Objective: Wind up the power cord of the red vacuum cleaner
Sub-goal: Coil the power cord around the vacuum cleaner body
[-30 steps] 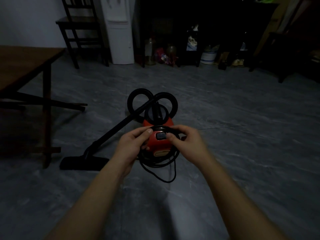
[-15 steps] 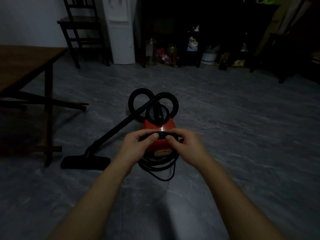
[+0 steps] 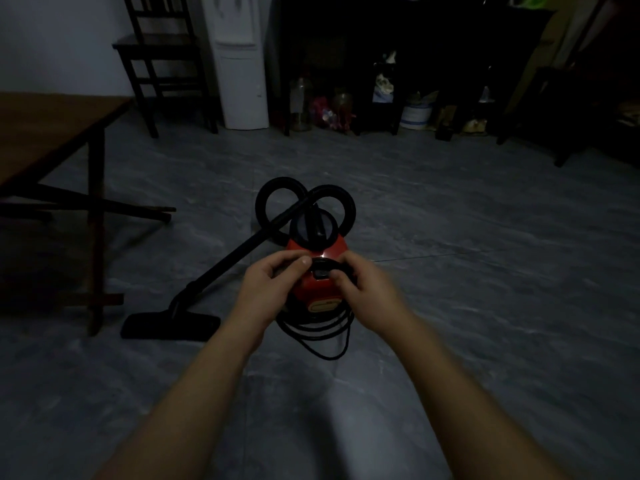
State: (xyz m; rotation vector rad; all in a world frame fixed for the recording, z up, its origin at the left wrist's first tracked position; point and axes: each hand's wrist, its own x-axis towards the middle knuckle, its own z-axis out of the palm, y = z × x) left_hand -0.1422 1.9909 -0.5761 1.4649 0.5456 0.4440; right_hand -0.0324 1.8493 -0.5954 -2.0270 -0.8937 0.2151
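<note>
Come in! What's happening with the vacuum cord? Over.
Left hand and right hand both gripping power cord atop red vacuum cleaner. Loops hang at front. Wand aside, clear.

Table left, chair and shelves behind.

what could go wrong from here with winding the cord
Slack loops of the cord lie on the floor round the vacuum cleaner; they may tangle or slip loose. The left hand and right hand both pinch the cord on top, so nothing steadies the body; a hard tug might tip it. The room is dim, so a kink is easy to miss.
</note>
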